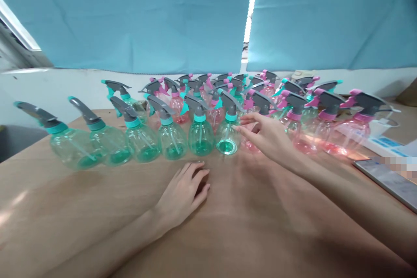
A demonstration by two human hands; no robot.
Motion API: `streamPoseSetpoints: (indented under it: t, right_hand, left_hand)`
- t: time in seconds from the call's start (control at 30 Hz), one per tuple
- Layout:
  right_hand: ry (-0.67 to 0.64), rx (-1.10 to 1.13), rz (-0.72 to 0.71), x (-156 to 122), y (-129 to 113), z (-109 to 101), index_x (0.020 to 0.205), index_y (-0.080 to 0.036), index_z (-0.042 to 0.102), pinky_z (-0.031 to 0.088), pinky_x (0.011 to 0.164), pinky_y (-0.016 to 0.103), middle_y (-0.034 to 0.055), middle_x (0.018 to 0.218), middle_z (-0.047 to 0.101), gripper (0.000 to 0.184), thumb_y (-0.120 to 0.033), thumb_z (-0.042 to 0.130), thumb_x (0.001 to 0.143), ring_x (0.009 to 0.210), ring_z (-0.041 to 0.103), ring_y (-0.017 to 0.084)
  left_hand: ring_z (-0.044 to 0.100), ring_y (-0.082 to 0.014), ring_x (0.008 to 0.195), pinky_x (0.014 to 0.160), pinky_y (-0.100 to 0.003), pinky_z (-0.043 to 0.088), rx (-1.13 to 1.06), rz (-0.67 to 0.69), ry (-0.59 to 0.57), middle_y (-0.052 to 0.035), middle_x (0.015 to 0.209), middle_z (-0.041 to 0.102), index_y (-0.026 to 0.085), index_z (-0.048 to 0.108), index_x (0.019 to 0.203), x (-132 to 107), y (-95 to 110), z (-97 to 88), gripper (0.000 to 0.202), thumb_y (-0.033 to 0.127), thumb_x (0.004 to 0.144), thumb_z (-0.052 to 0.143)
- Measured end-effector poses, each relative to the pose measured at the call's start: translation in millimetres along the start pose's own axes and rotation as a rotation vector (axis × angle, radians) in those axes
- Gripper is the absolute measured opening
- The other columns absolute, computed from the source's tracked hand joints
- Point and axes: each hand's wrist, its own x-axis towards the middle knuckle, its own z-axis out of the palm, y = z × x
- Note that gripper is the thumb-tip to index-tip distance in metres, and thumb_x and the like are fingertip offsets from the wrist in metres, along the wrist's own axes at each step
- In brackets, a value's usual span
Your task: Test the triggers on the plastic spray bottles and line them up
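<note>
My left hand (pixel 185 191) lies flat on the wooden table (pixel 81 208), fingers stretched out, holding nothing. My right hand (pixel 265 134) reaches forward with fingers spread, open, its fingertips just beside a green spray bottle (pixel 228 134) at the right end of a front row of green bottles (pixel 140 139). Directly behind that hand stand pink spray bottles (pixel 322 132). All bottles are clear tinted plastic with grey trigger heads.
More green and pink spray bottles (pixel 208 89) crowd the back of the table up to a white ledge. A grey tablet-like slab (pixel 387 180) and a white box (pixel 381 139) lie at the right. Blue blinds (pixel 146 13) hang behind.
</note>
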Motion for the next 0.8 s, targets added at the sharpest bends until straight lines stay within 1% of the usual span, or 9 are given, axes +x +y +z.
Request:
streamPoseSetpoints:
  t: [0.1, 0.13, 0.2, 0.27, 0.33, 0.43, 0.5, 0.67, 0.8]
  right_hand:
    - [-0.028, -0.081, 0.02, 6.7, 4.1, 12.2, 0.125, -0.008, 0.056, 0.048, 0.083, 0.042, 0.0181, 0.116, 0.068, 0.063, -0.053, 0.063, 0.081, 0.1, 0.066, 0.032]
    - [-0.051, -0.095, 0.026, 9.0, 5.0, 16.8, 0.132, -0.007, 0.05, 0.049, 0.081, 0.042, 0.0193, 0.117, 0.067, 0.073, -0.058, 0.062, 0.08, 0.105, 0.064, 0.034]
    - [-0.086, -0.121, 0.043, 13.2, 6.3, 25.2, 0.136, -0.007, 0.044, 0.049, 0.07, 0.04, 0.0174, 0.101, 0.071, 0.084, -0.065, 0.059, 0.077, 0.095, 0.066, 0.035]
    - [-0.1, -0.144, 0.042, 16.2, 7.2, 31.0, 0.129, -0.008, 0.05, 0.047, 0.063, 0.039, 0.0151, 0.09, 0.071, 0.079, -0.066, 0.057, 0.077, 0.085, 0.067, 0.035]
    - [-0.099, -0.168, 0.033, 17.0, 7.8, 32.8, 0.12, -0.009, 0.055, 0.044, 0.061, 0.038, 0.0153, 0.091, 0.07, 0.069, -0.064, 0.058, 0.078, 0.083, 0.066, 0.035]
    - [-0.11, -0.194, 0.016, 11.9, 7.4, 27.7, 0.113, -0.01, 0.057, 0.043, 0.061, 0.037, 0.0156, 0.093, 0.069, 0.063, -0.062, 0.058, 0.079, 0.083, 0.065, 0.036]
    - [-0.137, -0.196, -0.008, 4.1, 5.8, 20.6, 0.109, -0.011, 0.057, 0.043, 0.062, 0.037, 0.0151, 0.093, 0.069, 0.059, -0.062, 0.058, 0.079, 0.085, 0.065, 0.034]
    - [-0.222, -0.173, -0.087, -25.9, -2.4, -3.7, 0.118, -0.017, 0.054, 0.046, 0.07, 0.035, 0.0118, 0.107, 0.069, 0.054, -0.056, 0.06, 0.081, 0.097, 0.065, 0.031]
    - [-0.298, -0.221, -0.109, -54.4, -8.5, -25.8, 0.112, -0.018, 0.056, 0.04, 0.056, 0.032, 0.0079, 0.09, 0.072, 0.05, -0.058, 0.057, 0.082, 0.075, 0.067, 0.027]
  left_hand:
    - [0.056, -0.0284, 0.113, 0.092, -0.044, 0.049, -0.001, 0.03, 0.009, -0.0128, 0.121, 0.057, 0.017, 0.057, 0.113, 1.8, 3.1, 0.5, 0.023, 0.023, 0.096, 0.044]
    - [0.056, -0.0283, 0.112, 0.092, -0.044, 0.049, -0.002, 0.039, 0.007, -0.0128, 0.121, 0.057, 0.017, 0.057, 0.113, 2.3, 4.5, 0.8, 0.023, 0.022, 0.095, 0.044]
    - [0.056, -0.0279, 0.111, 0.091, -0.044, 0.049, -0.009, 0.051, 0.009, -0.0123, 0.119, 0.058, 0.017, 0.057, 0.112, 2.5, 7.6, 1.5, 0.022, 0.021, 0.095, 0.044]
    - [0.057, -0.0275, 0.11, 0.09, -0.044, 0.049, -0.025, 0.048, 0.016, -0.0116, 0.119, 0.058, 0.018, 0.057, 0.112, 1.9, 10.7, 2.2, 0.022, 0.021, 0.095, 0.044]
    - [0.057, -0.0272, 0.109, 0.09, -0.044, 0.05, -0.05, 0.034, 0.017, -0.0109, 0.118, 0.058, 0.019, 0.057, 0.111, 0.7, 13.6, 2.4, 0.021, 0.021, 0.095, 0.045]
    - [0.058, -0.0265, 0.108, 0.091, -0.043, 0.049, -0.115, -0.009, 0.007, -0.0097, 0.118, 0.058, 0.02, 0.057, 0.112, -0.6, 17.8, 2.0, 0.022, 0.022, 0.094, 0.046]
    - [0.058, -0.0258, 0.108, 0.092, -0.043, 0.048, -0.174, -0.078, 0.021, -0.0084, 0.118, 0.058, 0.021, 0.054, 0.119, -0.2, 21.5, 1.8, 0.026, 0.024, 0.094, 0.047]
    - [0.05, -0.0271, 0.123, 0.102, -0.045, 0.041, -0.291, -0.219, 0.067, -0.0092, 0.134, 0.049, 0.024, 0.034, 0.14, 6.2, 34.5, 8.2, 0.052, 0.033, 0.092, 0.052]
    - [0.036, -0.0333, 0.135, 0.106, -0.053, 0.034, -0.305, -0.246, 0.033, -0.013, 0.148, 0.036, 0.026, 0.013, 0.151, 14.5, 50.5, 16.9, 0.08, 0.046, 0.088, 0.06]
